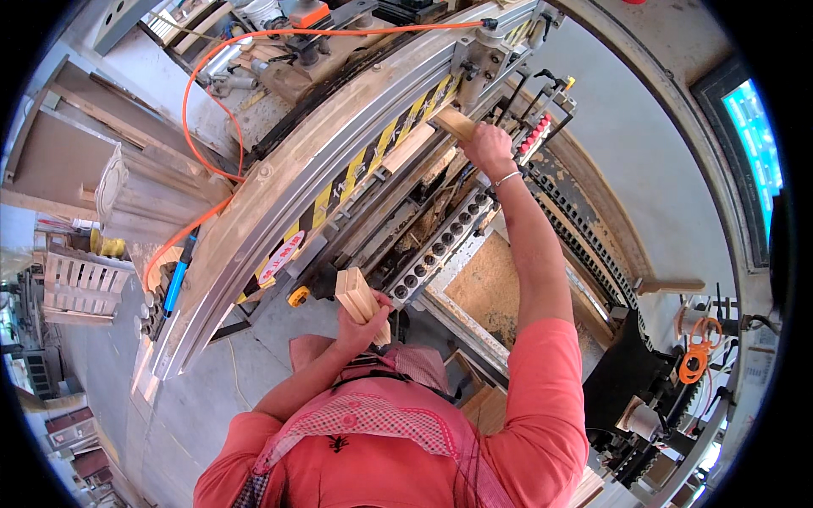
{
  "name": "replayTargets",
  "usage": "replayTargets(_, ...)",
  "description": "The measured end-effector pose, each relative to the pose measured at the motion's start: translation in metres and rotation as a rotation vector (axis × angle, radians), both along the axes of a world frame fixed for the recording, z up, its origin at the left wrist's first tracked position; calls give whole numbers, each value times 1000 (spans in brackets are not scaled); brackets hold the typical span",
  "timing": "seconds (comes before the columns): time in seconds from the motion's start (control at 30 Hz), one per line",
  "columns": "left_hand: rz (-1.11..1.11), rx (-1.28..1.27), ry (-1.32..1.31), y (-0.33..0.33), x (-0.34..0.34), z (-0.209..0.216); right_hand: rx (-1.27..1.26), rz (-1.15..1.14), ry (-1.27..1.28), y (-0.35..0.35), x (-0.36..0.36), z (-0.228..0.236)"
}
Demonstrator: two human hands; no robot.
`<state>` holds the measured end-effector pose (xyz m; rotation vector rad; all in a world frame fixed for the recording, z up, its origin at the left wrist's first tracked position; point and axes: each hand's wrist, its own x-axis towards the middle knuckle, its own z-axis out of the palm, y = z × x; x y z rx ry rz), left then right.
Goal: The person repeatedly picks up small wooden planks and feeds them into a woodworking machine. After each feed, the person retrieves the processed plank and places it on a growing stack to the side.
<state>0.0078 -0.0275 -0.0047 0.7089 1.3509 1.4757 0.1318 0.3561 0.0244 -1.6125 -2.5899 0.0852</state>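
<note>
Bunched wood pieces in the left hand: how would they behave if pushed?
The wood pieces look like solid, straight lengths, so probably stiff. Their flat sides and square edges suggest they'd slide rather than roll. Visible seams suggest separate pieces, which might shift against each other if the left hand loosened.

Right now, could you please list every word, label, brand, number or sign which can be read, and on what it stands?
Yellow-and-black striped strip: printed characters; I do not copy them out.
Red-and-white oval sticker, near the strip's lower end: characters, likewise not copied.
Lit blue screen, far right: too small and blurred to read.
Pale wooden pieces in the left hand, wooden piece in the right hand: no writing visible.
</note>
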Motion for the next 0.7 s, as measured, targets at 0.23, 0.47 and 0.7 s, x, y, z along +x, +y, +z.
replayTargets(0.23, -13, -8, -32, 1, -1, 5, -18, 21, -18, -3, 0, 8)
replayTargets(0.47, -26, -6, -19, 0, 1, 5, -33, 33, -49, 2, -1, 7)
replayTargets(0.7, -33, -27, -2, 0, -1, 9, 22, -9, -9, -5, -2, 9)
